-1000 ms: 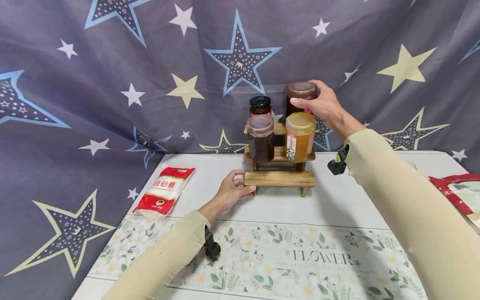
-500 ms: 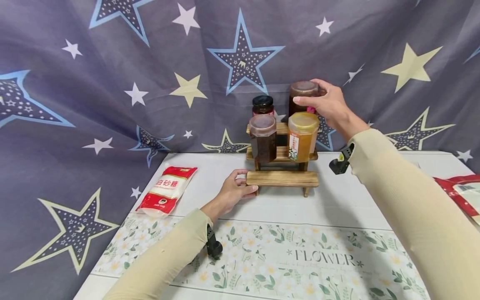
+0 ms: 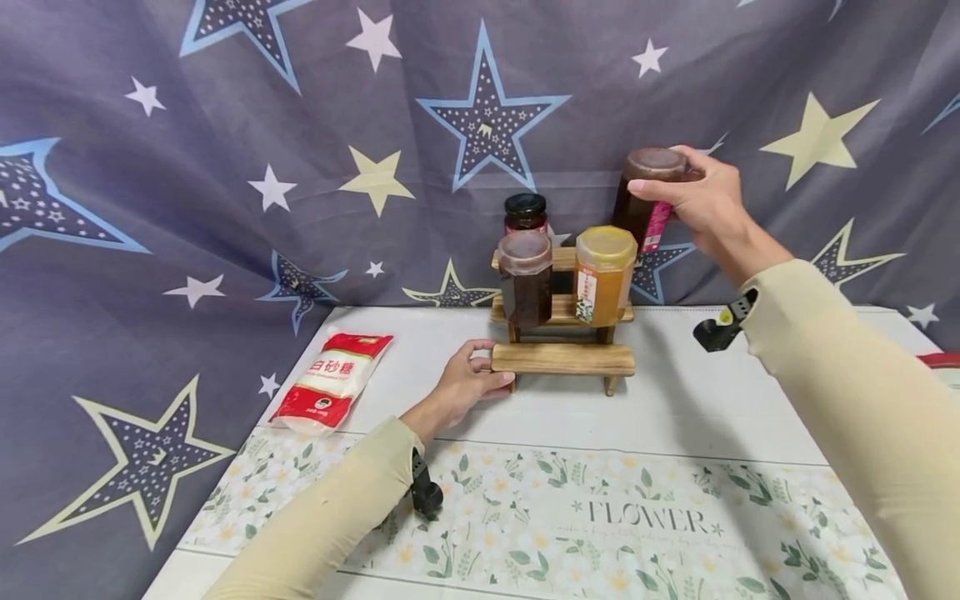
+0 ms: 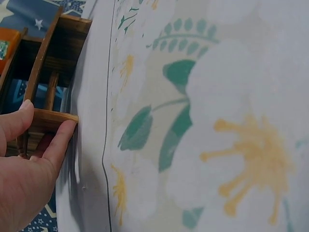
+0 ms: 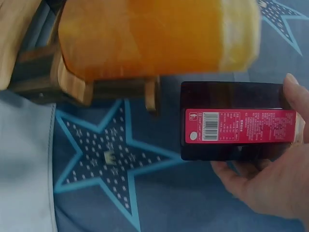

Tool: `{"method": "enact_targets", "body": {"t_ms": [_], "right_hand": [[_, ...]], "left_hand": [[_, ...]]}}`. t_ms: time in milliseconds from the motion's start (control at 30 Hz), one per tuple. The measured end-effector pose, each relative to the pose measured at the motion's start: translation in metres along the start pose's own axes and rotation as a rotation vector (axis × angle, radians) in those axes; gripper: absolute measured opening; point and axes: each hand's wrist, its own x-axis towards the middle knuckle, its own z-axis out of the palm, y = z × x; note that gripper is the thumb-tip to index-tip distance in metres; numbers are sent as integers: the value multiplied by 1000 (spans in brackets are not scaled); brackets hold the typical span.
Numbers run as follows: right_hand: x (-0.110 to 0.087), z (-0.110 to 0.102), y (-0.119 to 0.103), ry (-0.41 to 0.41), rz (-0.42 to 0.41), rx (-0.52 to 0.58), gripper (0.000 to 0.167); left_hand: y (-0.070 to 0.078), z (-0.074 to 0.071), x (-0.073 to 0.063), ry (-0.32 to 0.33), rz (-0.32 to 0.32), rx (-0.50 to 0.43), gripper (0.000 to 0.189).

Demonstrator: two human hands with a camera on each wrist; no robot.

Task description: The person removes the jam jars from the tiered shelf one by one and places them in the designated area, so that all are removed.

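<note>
In the head view my right hand [image 3: 708,196] grips a dark jar [image 3: 636,204] near its lid. The jar hangs in the air, right of the wooden tiered stand [image 3: 562,358], and its pink label [image 5: 227,126] faces the right wrist camera. My left hand [image 3: 467,383] pinches the left end of the stand's lowest step, thumb and fingers around the board [image 4: 50,116] in the left wrist view. On the middle step stand a dark brown jar [image 3: 527,287] and an amber jar [image 3: 600,287]. Behind them, a black-lidded jar [image 3: 525,210] occupies the top step's left side.
A red and white sugar bag [image 3: 330,383] lies on the table's left part. At the right edge a red package [image 3: 941,360] is partly visible. A star-patterned curtain [image 3: 420,75] hangs close behind the stand. A flower-printed mat [image 3: 525,517] covers the table's front.
My right hand has lifted the dark jar off the top step's right side and carried it up and to the right. My left hand stays on the stand.
</note>
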Motion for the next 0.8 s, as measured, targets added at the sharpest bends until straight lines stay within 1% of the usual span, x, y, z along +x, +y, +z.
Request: {"method": "enact_targets", "body": {"t_ms": [167, 233, 333, 367, 433, 567, 633, 700, 800], "right_hand": [[-5, -20, -4, 12, 7, 27, 59], [-9, -27, -3, 17, 6, 3, 60], [-15, -37, 2, 33, 5, -69, 60], [-17, -41, 5, 30, 1, -73, 60], [-21, -48, 13, 27, -9, -61, 59], [-31, -62, 35, 23, -50, 13, 53], [-36, -69, 47, 37, -67, 33, 51], [-40, -74, 58, 55, -86, 28, 49], [-48, -80, 77, 72, -92, 58, 48]], "left_hand": [[1, 0, 0, 2, 0, -4, 58], [1, 1, 0, 3, -2, -4, 58], [0, 1, 0, 4, -3, -4, 59], [-1, 1, 1, 5, -2, -6, 58], [-2, 1, 1, 6, -1, -3, 58], [-3, 0, 2, 6, -5, -3, 59], [-4, 0, 3, 5, -3, -3, 59], [-3, 1, 4, 7, 1, -9, 59], [-4, 2, 4, 7, 3, -13, 59]]}}
